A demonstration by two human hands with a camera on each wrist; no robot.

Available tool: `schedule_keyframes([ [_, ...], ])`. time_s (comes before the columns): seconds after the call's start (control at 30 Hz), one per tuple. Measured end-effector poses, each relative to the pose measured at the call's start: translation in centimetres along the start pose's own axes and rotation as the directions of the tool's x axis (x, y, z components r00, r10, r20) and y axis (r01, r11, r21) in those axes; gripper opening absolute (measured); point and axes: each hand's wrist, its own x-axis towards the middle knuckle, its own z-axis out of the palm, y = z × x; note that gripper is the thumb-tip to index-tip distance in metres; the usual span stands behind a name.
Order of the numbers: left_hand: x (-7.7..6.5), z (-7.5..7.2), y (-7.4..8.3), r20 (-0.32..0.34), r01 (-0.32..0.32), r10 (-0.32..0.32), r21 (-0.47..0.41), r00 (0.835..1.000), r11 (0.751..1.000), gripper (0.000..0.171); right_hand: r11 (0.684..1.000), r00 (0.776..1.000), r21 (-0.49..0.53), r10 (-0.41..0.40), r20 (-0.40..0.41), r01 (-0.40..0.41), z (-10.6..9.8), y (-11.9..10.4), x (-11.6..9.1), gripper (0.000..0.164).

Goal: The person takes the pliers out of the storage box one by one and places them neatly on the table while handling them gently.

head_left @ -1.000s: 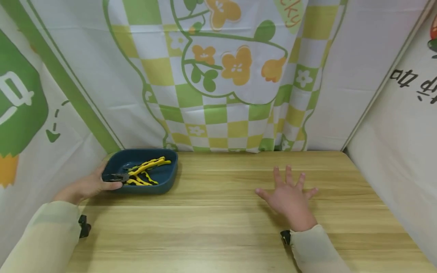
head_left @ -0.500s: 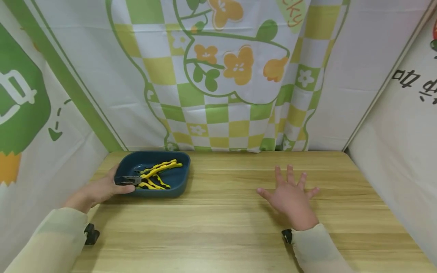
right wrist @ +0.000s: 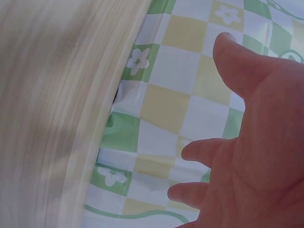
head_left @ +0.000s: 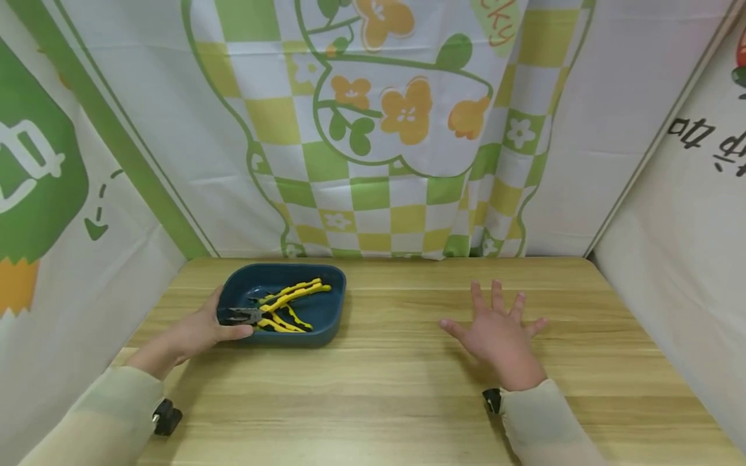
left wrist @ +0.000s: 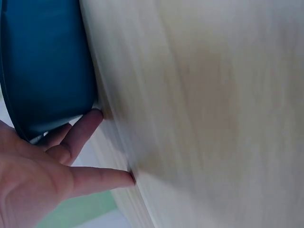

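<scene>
Dark blue, the box (head_left: 309,339) is resting on the bench (head_left: 373,395), yellow-handled pliers (head_left: 281,301) lying inside. Gripping its left end are the left hand's (head_left: 199,333) fingers, thumb along the near side; well to its right, the right hand (head_left: 501,336) is holding free fingers wide apart.

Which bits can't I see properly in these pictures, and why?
Head view: most fingers of the left hand are hidden by the blue tray.
Left wrist view: the tray's side hides the pliers.
Right wrist view: the bottom edge cuts off a finger of the right hand.
Head view: the right edge cuts off black writing.
</scene>
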Motion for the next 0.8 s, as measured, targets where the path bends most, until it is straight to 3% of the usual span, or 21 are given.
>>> schedule_keyframes([
  [0.4, -0.6, 4.0, 2.7, -0.072, -0.12, 0.12, -0.004, 0.99, 0.993, 0.127, 1.0, 1.0, -0.003, -0.008, 0.014, 0.008, -0.4, -0.2, -0.1, 0.118],
  [0.53, -1.0, 5.4, 3.7, -0.107, -0.112, 0.111, -0.001, 0.988, 0.994, 0.13, 1.0, 1.0, -0.002, -0.011, 0.016, 0.011, -0.5, -0.2, -0.1, 0.118],
  [0.8, -1.8, 7.8, 5.5, -0.104, -0.082, 0.078, -0.035, 0.991, 0.996, 0.133, 1.0, 1.0, 0.004, 0.003, 0.03, -0.003, -0.8, -0.3, -0.1, 0.116],
])
